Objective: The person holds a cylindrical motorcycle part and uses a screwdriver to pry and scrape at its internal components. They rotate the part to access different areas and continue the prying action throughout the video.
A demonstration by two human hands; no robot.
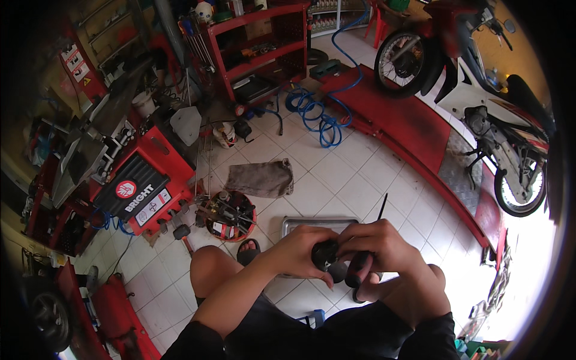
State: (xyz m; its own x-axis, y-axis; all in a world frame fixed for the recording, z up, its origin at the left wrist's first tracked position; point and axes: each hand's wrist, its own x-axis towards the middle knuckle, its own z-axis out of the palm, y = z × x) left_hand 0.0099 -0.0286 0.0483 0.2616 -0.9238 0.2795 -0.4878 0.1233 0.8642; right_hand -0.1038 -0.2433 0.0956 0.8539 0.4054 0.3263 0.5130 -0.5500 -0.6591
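Note:
Above a shallow metal tray, my left hand is closed around a small dark, rounded part whose kind I cannot make out. My right hand grips a screwdriver with a red and black handle. Its thin dark shaft sticks out beyond my knuckles, pointing away from me. The right fingertips come up against the dark part, side by side with my left hand. Behind both hands, much of the tray is hidden.
A round red container of tools and a grey cloth lie on the tiled floor. A red machine stands left. Blue hose coils near a red lift platform with a motorcycle. A red shelf cart stands behind.

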